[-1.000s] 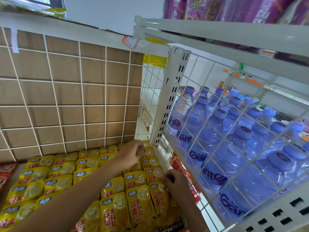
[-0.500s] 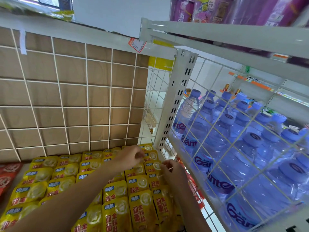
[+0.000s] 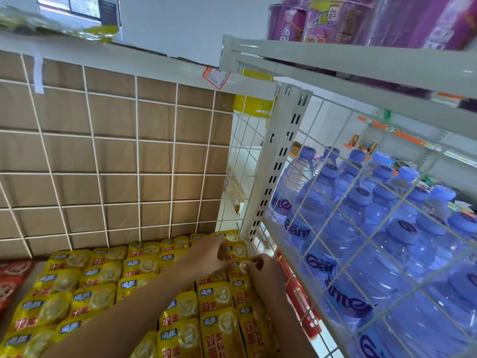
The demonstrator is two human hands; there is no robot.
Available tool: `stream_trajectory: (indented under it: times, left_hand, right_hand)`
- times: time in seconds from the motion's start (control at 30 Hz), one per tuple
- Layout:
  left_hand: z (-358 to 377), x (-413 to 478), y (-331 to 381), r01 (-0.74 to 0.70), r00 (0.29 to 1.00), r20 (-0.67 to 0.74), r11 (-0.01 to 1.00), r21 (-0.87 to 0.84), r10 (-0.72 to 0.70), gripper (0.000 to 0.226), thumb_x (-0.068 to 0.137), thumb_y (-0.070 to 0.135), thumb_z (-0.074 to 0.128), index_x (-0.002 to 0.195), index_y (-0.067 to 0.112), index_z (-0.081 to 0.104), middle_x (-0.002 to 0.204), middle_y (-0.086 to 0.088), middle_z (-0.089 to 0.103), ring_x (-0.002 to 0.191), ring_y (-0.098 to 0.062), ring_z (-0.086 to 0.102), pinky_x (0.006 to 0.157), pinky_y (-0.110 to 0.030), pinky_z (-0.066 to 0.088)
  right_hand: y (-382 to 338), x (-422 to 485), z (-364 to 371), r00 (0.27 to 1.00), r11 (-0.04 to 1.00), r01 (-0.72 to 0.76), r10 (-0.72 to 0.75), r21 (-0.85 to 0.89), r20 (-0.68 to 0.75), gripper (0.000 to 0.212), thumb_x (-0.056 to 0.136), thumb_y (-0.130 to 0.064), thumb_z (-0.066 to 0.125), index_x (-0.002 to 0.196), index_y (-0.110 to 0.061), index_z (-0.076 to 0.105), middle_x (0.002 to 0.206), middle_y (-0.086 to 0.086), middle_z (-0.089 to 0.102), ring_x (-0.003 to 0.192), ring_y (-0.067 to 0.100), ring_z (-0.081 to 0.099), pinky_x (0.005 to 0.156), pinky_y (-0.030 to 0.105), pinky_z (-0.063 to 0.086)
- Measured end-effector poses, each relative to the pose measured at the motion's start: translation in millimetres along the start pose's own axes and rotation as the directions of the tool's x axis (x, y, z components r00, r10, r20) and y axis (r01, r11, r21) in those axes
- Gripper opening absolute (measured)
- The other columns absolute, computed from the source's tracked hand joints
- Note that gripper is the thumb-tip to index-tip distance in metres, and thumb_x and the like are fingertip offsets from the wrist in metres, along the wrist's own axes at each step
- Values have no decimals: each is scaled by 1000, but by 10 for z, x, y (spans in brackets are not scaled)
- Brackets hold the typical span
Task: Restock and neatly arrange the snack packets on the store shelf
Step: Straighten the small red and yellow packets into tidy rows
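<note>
Yellow snack packets [image 3: 100, 275] lie in several overlapping rows on the shelf floor. My left hand [image 3: 206, 257] reaches across them to the back right corner and pinches the edge of a packet [image 3: 238, 250] in the rightmost column. My right hand [image 3: 267, 276] lies just to its right, fingers curled on the top of the neighbouring packet [image 3: 242, 267]. Both forearms cover parts of the middle rows.
A white wire grid over brown board [image 3: 116, 156] closes the back. A slotted white post [image 3: 273, 164] and a wire side panel stand at the right, with blue water bottles [image 3: 361, 228] behind. Red packets [image 3: 13, 277] lie at the far left. Purple tubs [image 3: 335, 19] stand on the shelf above.
My right hand has moved from the front of the right column towards the back, close to my left hand. The left hand stayed near the back corner. The view tilted upward.
</note>
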State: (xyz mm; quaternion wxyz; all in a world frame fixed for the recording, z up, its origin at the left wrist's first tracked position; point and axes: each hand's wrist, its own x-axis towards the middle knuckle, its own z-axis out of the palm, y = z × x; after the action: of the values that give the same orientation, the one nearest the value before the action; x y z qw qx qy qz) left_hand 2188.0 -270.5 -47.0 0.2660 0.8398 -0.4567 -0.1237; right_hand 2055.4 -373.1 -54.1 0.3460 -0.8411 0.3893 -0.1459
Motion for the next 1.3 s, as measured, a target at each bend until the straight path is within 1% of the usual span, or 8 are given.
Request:
stream_trajectory:
  times: [0.13,0.27,0.43,0.63,0.77,0.9,1.07,1.3]
  left_hand:
    - [4,-12,8,-29,999,-10,998,59,30,35,77,42,72,101,20,61,99,5,43,100,-15,50,79,-24,37]
    - [23,-5,33,-39,999,25,995,88,37,35,79,45,69,101,19,63,98,5,40,103,-17,49,85,-28,40]
    - [28,4,15,-38,999,34,997,69,36,38,77,47,70,100,19,63,95,6,41,99,-15,48,77,-25,36]
    - [27,22,26,-33,998,57,995,92,28,37,79,46,68,101,17,62,96,5,40,101,-17,49,79,-26,37]
    - [40,42,30,-17,999,45,998,68,14,30,81,42,68,98,17,64,95,4,42,102,-17,50,82,-27,39]
    - [54,48,16,-11,999,47,998,66,8,28,83,39,67,97,16,64,94,4,43,101,-18,51,80,-27,40]
    - [53,56,27,2,999,49,997,81,-6,26,84,38,66,98,15,65,106,-2,53,103,-20,51,81,-28,40]
    - [70,52,28,4,999,37,997,73,-6,25,85,35,66,98,14,64,104,-2,53,102,-19,52,82,-29,42]
  right_hand:
    - [2,61,10,999,1000,-8,7,-12,-36,12,87,-23,60,96,-15,62,83,-7,58,76,7,53,54,9,31]
    - [10,68,50,998,1000,9,-8,21,-67,4,85,-20,63,88,-18,60,77,-9,57,76,9,56,56,10,33]
    - [33,76,74,996,997,27,-21,67,-81,7,84,-18,64,82,-20,57,73,-13,55,74,7,55,58,11,35]
    - [34,77,98,994,997,45,-38,68,-99,5,86,-18,62,85,-19,58,75,-12,56,72,4,54,57,10,34]
    - [60,47,108,995,997,29,-22,68,-100,14,81,-25,64,92,-21,57,86,-2,61,78,12,58,63,23,42]
    - [88,18,106,998,998,23,-19,60,-66,19,81,-28,63,97,-21,56,91,-1,61,83,14,59,71,30,49]
    - [94,10,98,998,997,34,-30,69,-62,18,82,-26,63,97,-22,54,93,1,61,84,14,59,74,30,49]
    - [102,-15,97,998,995,28,-22,99,-59,20,83,-32,62,99,-23,56,90,-1,61,81,12,60,70,30,51]
